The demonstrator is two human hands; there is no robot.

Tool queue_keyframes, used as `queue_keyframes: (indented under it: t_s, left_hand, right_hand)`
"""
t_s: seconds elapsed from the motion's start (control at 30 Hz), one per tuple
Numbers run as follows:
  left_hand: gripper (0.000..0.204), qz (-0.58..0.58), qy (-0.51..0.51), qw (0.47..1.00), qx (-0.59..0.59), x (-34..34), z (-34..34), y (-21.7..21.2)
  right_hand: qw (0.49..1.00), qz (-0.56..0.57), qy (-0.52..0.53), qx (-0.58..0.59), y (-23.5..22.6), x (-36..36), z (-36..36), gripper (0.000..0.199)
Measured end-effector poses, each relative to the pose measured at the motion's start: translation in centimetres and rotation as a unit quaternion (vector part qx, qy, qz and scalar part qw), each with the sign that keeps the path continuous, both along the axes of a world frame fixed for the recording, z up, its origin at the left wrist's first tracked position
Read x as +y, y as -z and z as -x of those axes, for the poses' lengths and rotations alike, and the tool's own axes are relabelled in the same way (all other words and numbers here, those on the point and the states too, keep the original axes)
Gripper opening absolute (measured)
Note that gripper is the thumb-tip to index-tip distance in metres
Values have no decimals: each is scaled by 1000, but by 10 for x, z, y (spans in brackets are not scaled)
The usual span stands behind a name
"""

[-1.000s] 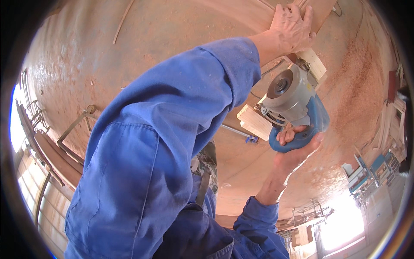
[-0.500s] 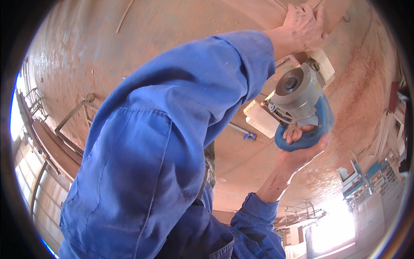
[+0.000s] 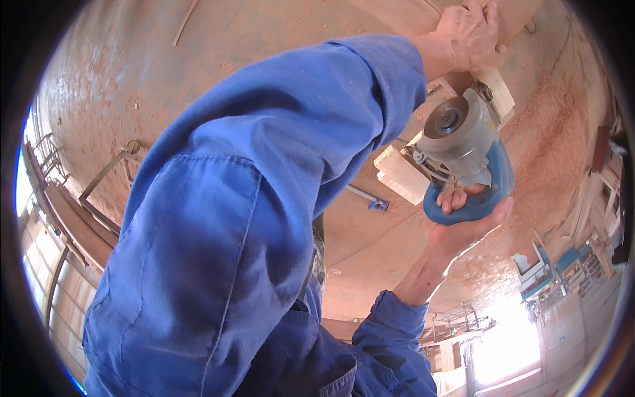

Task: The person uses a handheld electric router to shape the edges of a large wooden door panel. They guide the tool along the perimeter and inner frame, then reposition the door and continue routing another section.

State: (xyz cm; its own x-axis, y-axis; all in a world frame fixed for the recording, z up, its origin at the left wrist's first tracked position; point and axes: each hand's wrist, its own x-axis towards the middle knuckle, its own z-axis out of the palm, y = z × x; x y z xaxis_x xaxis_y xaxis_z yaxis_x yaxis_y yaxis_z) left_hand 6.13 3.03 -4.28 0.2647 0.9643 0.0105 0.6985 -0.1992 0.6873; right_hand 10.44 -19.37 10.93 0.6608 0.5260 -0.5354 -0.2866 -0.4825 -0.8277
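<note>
Blue-handled power tool (image 3: 466, 155) has shifted slightly rightward.

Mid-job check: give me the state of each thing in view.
Left hand: resting on the wooden board, palm hidden.
Right hand: closed around the blue handle of the power tool.
Power tool: held; cannot tell whether it is running.
Wooden board: partly out of frame.
Pale wood block: partly hidden behind the tool.
Thin strip: lying loose on the floor.
Sawdust: scattered over the floor.

Brown floor (image 3: 126, 79) bearing reddish dust (image 3: 554, 126); bright opening (image 3: 509, 347) (glaring white), lower right
</note>
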Motion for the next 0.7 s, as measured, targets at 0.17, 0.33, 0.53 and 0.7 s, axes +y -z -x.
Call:
queue_keyframes:
  t_s: [0.17, 0.33, 0.53, 0.7]
  left_hand:
    - [84, -8, 0, 1000, 3, 2, 0, -3]
    - [83, -6, -1, 1000, 18, 1, 6, -5]
    - [82, 11, 4, 1000, 13, 3, 11, -13]
    - [82, 17, 1, 1000, 25, 4, 11, -16]
  right_hand:
    - [1000, -11, -7, 22, 2, -1, -5, 64]
    - [999, -21, -12, 30, 4, -7, -10, 60]
    - [999, -22, -19, 22, 3, -7, -7, 59]
    - [999, -25, -10, 36, 1, -8, -8, 56]
